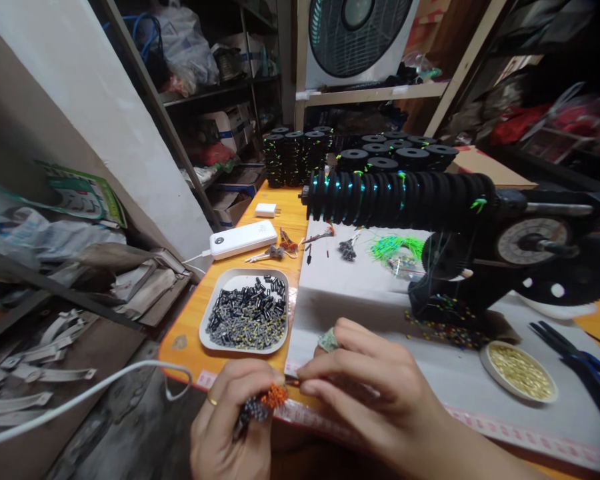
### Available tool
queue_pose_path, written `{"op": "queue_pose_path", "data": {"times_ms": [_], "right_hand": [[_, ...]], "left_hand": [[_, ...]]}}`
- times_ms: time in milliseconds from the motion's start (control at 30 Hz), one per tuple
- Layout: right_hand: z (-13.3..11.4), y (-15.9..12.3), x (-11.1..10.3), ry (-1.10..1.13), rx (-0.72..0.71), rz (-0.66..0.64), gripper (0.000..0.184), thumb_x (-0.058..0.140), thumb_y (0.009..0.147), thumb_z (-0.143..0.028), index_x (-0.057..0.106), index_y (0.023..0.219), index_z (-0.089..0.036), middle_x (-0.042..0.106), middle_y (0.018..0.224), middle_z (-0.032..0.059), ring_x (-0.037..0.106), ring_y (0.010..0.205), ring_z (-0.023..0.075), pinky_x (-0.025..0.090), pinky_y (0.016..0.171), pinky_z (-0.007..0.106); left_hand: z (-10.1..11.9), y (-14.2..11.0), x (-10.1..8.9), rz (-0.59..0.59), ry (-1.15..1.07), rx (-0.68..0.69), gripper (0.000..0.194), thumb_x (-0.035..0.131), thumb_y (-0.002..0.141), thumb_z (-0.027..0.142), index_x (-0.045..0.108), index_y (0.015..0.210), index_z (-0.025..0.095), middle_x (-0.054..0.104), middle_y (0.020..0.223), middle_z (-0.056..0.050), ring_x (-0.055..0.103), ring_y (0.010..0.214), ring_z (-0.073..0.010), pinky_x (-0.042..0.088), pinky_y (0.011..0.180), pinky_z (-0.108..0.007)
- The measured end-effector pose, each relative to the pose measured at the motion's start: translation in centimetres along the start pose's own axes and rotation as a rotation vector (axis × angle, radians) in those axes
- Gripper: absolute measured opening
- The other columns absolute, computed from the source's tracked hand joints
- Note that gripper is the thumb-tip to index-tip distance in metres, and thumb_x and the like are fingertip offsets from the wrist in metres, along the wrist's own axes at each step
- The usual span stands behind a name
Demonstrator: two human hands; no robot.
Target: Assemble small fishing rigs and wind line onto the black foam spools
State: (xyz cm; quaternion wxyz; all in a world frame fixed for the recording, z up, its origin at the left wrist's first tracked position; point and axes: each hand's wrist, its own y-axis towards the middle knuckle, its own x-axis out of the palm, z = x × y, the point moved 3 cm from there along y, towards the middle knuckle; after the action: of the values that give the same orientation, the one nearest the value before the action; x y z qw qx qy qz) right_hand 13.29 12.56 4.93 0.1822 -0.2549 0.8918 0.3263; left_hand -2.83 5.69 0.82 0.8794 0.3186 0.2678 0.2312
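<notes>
Low at the table's front edge, my left hand is closed round a bundle with bead-like orange tips and a dark grey speckled cluster. My right hand is just to its right, thumb and forefinger pinched together. A tiny dark and orange piece shows at those fingertips, too small to name. Behind its curled fingers sticks out a crumpled grey-green scrap. Beyond my left hand stands a white tray filled with small black tubes and grey-yellow pieces.
A black machine with a row of spools spans the right side. Black-handled pliers lie beside a dish of golden bits. A white power bank, a charger plug and green strands are farther back. A white cable crosses the lower left.
</notes>
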Motion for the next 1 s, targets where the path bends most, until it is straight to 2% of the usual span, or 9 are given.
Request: {"op": "queue_pose_path", "data": {"times_ms": [167,300,533,567,633,700,767,867,1000], "right_hand": [[-0.2,-0.1,-0.3,-0.007,-0.051,0.041,0.012,0.063,0.085,-0.015,0.073,0.093,-0.016,0.051,0.062,0.0020,0.046,0.062,0.0127,0.035,0.052,0.023],[-0.2,-0.2,0.0,-0.017,-0.023,-0.027,0.010,0.061,0.084,-0.012,0.069,0.089,-0.016,0.052,0.068,0.0021,0.049,0.066,0.0125,0.038,0.055,0.023],[0.5,0.3,-0.1,-0.163,-0.080,0.020,0.009,0.051,0.086,-0.009,0.057,0.082,-0.015,0.054,0.073,0.0030,0.047,0.065,0.0127,0.037,0.055,0.024],[0.6,0.4,-0.2,-0.138,-0.068,0.019,0.009,0.050,0.087,-0.010,0.056,0.083,-0.015,0.053,0.073,0.0027,0.047,0.065,0.0121,0.037,0.056,0.024],[0.6,0.4,-0.2,-0.069,-0.043,-0.013,0.009,0.049,0.088,-0.009,0.055,0.085,-0.015,0.053,0.074,0.0022,0.047,0.065,0.0113,0.037,0.057,0.023],[0.5,0.4,-0.2,-0.014,-0.025,-0.062,0.009,0.050,0.087,-0.008,0.055,0.086,-0.015,0.054,0.077,0.0028,0.048,0.069,0.0116,0.038,0.059,0.023],[0.4,0.3,-0.1,0.009,-0.013,-0.097,0.007,0.053,0.086,-0.009,0.055,0.086,-0.015,0.055,0.079,0.0037,0.049,0.072,0.0124,0.039,0.061,0.023],[0.4,0.2,-0.2,0.019,-0.001,-0.091,0.005,0.055,0.087,-0.012,0.056,0.084,-0.015,0.053,0.077,0.0033,0.048,0.071,0.0123,0.038,0.061,0.023],[0.5,0.2,-0.3,-0.030,-0.018,-0.031,0.008,0.056,0.088,-0.016,0.064,0.085,-0.016,0.047,0.069,0.0013,0.043,0.065,0.0129,0.034,0.056,0.024]], "left_hand": [[0.0,0.1,0.3,-0.055,-0.009,0.003,0.020,0.057,0.080,0.004,0.064,0.087,0.021,0.066,0.079,0.000,0.064,0.071,-0.0128,0.050,0.067,-0.019],[-0.3,-0.3,0.6,-0.047,-0.037,-0.074,0.015,0.060,0.081,0.008,0.063,0.086,0.021,0.066,0.077,0.000,0.064,0.070,-0.0129,0.051,0.066,-0.020],[-2.7,-0.2,-2.5,0.209,0.203,-0.233,0.011,0.064,0.081,0.014,0.065,0.090,0.021,0.067,0.079,0.000,0.063,0.072,-0.0130,0.050,0.071,-0.021],[-2.8,0.1,-2.8,0.177,0.231,-0.226,0.012,0.064,0.081,0.015,0.065,0.090,0.021,0.068,0.080,0.000,0.063,0.073,-0.0128,0.050,0.072,-0.020],[-2.7,0.6,-2.4,-0.008,0.253,-0.159,0.012,0.062,0.082,0.015,0.065,0.091,0.022,0.068,0.083,0.000,0.064,0.077,-0.0131,0.050,0.074,-0.020],[-2.3,0.9,-1.3,-0.225,0.243,-0.116,0.014,0.058,0.085,0.015,0.065,0.093,0.023,0.067,0.090,-0.002,0.065,0.083,-0.0149,0.051,0.076,-0.023],[-2.0,0.8,-0.2,-0.342,0.229,-0.133,0.019,0.054,0.087,0.016,0.064,0.102,0.024,0.064,0.101,-0.006,0.064,0.092,-0.0185,0.052,0.079,-0.029],[-1.9,0.5,0.6,-0.355,0.175,-0.252,0.029,0.057,0.086,0.023,0.058,0.114,0.024,0.056,0.112,-0.011,0.061,0.099,-0.0233,0.053,0.079,-0.035],[-2.0,0.3,0.6,-0.276,0.046,-0.355,0.022,0.056,0.087,0.025,0.053,0.108,0.021,0.058,0.102,-0.009,0.061,0.089,-0.0197,0.053,0.072,-0.028]]}}
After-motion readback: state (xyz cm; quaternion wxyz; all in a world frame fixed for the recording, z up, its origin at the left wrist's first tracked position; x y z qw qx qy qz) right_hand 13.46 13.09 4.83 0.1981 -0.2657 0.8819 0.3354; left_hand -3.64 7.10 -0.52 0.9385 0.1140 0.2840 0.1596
